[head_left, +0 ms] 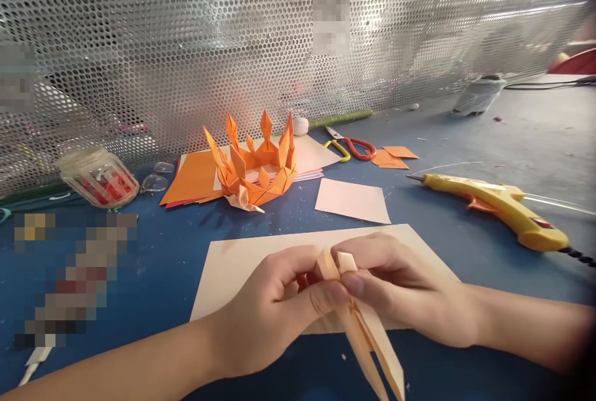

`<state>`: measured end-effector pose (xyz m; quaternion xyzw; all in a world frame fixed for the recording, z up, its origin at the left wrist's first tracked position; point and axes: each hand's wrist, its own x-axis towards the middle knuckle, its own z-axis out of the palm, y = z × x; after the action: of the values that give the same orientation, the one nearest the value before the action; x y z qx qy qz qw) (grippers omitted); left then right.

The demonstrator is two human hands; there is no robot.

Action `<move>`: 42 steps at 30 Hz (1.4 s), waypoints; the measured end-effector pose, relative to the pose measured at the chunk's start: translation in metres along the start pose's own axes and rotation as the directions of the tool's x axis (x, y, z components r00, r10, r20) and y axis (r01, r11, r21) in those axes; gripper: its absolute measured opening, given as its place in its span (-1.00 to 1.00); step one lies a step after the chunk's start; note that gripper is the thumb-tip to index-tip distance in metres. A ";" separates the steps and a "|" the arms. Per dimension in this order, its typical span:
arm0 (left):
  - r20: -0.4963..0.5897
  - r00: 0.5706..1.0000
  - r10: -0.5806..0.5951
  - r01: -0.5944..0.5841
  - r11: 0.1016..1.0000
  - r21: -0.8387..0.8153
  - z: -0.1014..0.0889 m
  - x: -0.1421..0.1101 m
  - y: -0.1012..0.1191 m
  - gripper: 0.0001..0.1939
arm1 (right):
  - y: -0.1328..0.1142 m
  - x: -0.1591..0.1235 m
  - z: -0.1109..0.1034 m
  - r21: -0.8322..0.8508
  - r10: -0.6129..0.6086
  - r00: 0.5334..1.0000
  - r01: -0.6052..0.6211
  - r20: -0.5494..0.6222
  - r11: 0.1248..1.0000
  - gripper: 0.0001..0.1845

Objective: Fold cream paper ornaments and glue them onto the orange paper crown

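Between my hands is a folded strip of pale peach paper (367,339), its two long tails pointing down toward me. My left hand (284,308) pinches its upper part with thumb and fingers from the left. From the other side, my right hand (400,289) grips the short folded end between thumb and forefinger. Both hands are over a large cream sheet of paper (233,264) lying on the blue table. Farther back stands an orange folded-paper crown (274,187) with pointed tips, and one pale folded piece (244,199) sits at its front.
A yellow glue gun (493,199) lies at right, its nozzle pointing left. Behind are scissors (358,148), orange paper squares (395,156), a pale pink sheet (352,200) and a green stick (342,118). At left are a jar (100,177) and glasses (156,180). A perforated metal panel (209,35) stands behind.
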<state>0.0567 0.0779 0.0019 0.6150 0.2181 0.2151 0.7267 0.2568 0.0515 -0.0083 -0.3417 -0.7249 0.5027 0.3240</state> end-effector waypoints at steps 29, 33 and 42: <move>-0.321 0.943 0.090 -0.052 0.991 0.124 -0.001 0.000 -0.007 -0.65 | -0.009 0.004 0.002 0.107 0.135 0.987 -0.144 0.091 0.984 -0.67; -0.457 0.872 0.175 -0.138 0.984 0.114 -0.003 0.004 -0.006 -0.68 | -0.006 0.000 0.009 0.107 0.191 0.978 -0.182 -0.078 0.977 -0.63; -0.517 0.851 0.089 -0.152 0.985 -0.081 -0.003 0.006 -0.007 -0.77 | -0.012 0.007 -0.004 0.012 -0.072 0.883 0.088 -0.464 0.996 -0.69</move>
<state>0.0605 0.0829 -0.0058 0.5039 0.3510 0.4283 0.6629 0.2536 0.0560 0.0052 -0.4164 -0.6319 0.4046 0.5134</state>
